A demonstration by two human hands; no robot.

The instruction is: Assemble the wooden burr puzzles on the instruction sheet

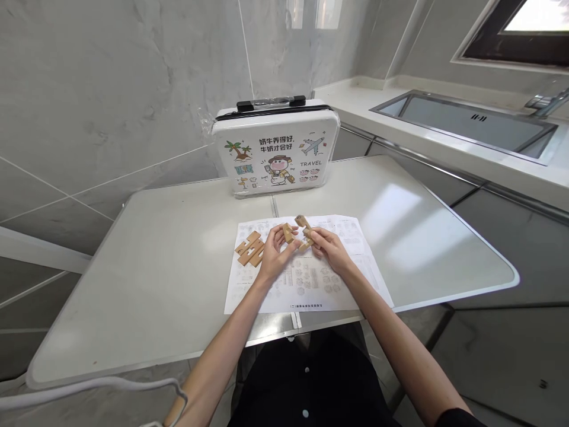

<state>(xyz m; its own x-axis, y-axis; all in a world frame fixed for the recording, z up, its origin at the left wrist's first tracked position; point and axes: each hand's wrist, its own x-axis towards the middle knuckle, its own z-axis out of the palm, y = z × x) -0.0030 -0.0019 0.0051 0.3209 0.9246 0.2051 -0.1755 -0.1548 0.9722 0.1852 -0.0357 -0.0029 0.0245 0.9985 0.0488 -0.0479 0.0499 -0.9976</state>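
Note:
Over a printed sheet (267,296) on the table, my left hand (276,252) pinches a small notched wooden puzzle piece (288,233) between thumb and fingers. Close beside it, my right hand (329,246) grips another wooden puzzle piece (303,223), which has a cut-out and points up and away. The two pieces are very near each other; whether they touch I cannot tell. Several more notched wooden puzzle pieces (249,249) lie together on the sheet, just left of my left hand. Diagrams and small print cover the paper, partly hidden by my hands.
A white suitcase (278,151) with cartoon prints, wrapped in clear plastic, stands at the table's back edge. The folding table (155,267) has a seam down its middle. To the right is a counter with a sink (466,121). A white cable (111,382) hangs at lower left.

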